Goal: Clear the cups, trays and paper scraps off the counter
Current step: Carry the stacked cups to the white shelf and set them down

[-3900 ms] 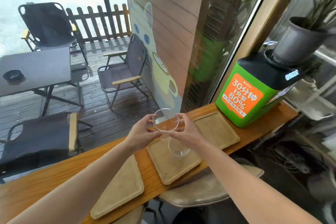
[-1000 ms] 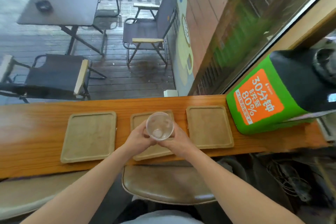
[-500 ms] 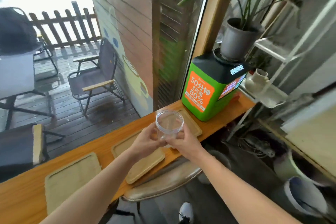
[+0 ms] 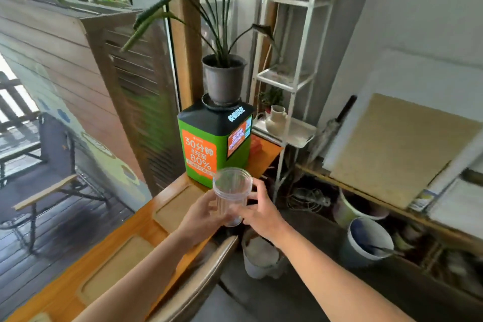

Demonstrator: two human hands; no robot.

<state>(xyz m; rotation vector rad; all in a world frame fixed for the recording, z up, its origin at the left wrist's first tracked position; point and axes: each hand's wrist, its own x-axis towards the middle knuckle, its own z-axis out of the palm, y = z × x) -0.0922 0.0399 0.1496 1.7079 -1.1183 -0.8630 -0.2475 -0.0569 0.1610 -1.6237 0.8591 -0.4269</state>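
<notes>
A clear plastic cup (image 4: 231,191) is held upright in the air, past the inner edge of the wooden counter (image 4: 136,227). My left hand (image 4: 201,214) grips its left side and my right hand (image 4: 257,213) grips its right side and base. Its lower part looks doubled, like stacked cups, but blur makes this unsure. On the counter lie beige trays: one (image 4: 175,206) just left of my hands, another (image 4: 115,266) nearer me. A third tray shows only as a corner at the bottom left.
A green and black box (image 4: 211,144) with orange labels stands at the counter's far end, a potted plant (image 4: 223,78) on top. A white shelf (image 4: 287,81) stands beyond. Below are a stool (image 4: 198,282), a white bin (image 4: 261,256) and a bucket (image 4: 369,242).
My view has swung right and lifted from the counter toward the room. Both hands have carried the cup along, off the middle tray and past the counter's inner edge.
</notes>
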